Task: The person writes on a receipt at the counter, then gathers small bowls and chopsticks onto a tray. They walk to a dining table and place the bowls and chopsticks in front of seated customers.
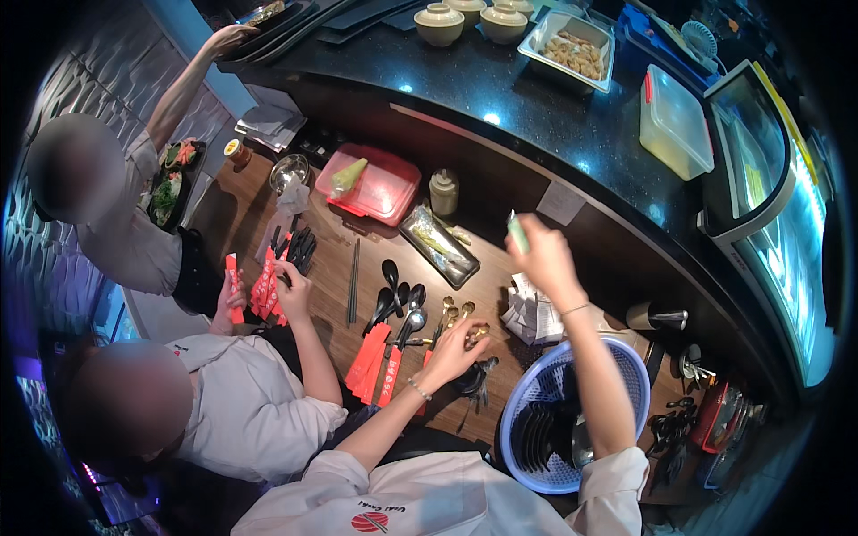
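My right hand [546, 258] is raised over the back of the wooden table and grips a small pale-green object [517, 234] with a shiny tip; it is too blurred to name. Low over the table, my left hand [456, 355] has its fingers curved at a gold-coloured spoon [479, 331]; whether they pinch it is unclear. More gold spoons [468, 308] lie just beyond that hand. Left of it are black spoons [390, 271], metal spoons [415, 318] and red paper sleeves [369, 362]. Black spoons [474, 378] lie to its right.
A blue plastic basket [509, 429] holding black dishes stands under my right forearm. Crumpled papers [533, 315] lie behind it. A co-worker at my left holds red sleeves [232, 288]; another reaches toward black trays [268, 37]. A dark raised counter [462, 94] borders the table's back.
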A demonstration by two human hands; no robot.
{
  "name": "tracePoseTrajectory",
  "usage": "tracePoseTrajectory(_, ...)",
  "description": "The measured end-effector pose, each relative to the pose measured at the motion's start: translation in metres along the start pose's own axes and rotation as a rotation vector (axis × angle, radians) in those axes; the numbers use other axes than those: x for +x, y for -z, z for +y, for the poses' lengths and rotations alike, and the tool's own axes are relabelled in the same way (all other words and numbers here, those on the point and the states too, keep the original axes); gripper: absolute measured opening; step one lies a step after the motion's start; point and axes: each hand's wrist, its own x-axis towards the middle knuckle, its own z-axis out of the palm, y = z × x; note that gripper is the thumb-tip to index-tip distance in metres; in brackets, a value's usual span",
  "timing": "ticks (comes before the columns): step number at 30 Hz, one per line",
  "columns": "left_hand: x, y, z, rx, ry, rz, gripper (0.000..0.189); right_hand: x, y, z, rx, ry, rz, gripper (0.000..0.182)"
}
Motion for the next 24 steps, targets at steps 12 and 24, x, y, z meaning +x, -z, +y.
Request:
tracePoseTrajectory(12,-0.035,0.04,-0.037,0.098,0.049,0.023,0.044,-0.024,-0.158,0.039,-0.24,-0.301,-0.244,0.03)
tracePoseTrajectory(24,-0.042,0.036,-0.041,0.28,-0.098,-0.041,0.048,-0.104,-0.03,-0.035,-0.104,0.202,-0.666,0.043)
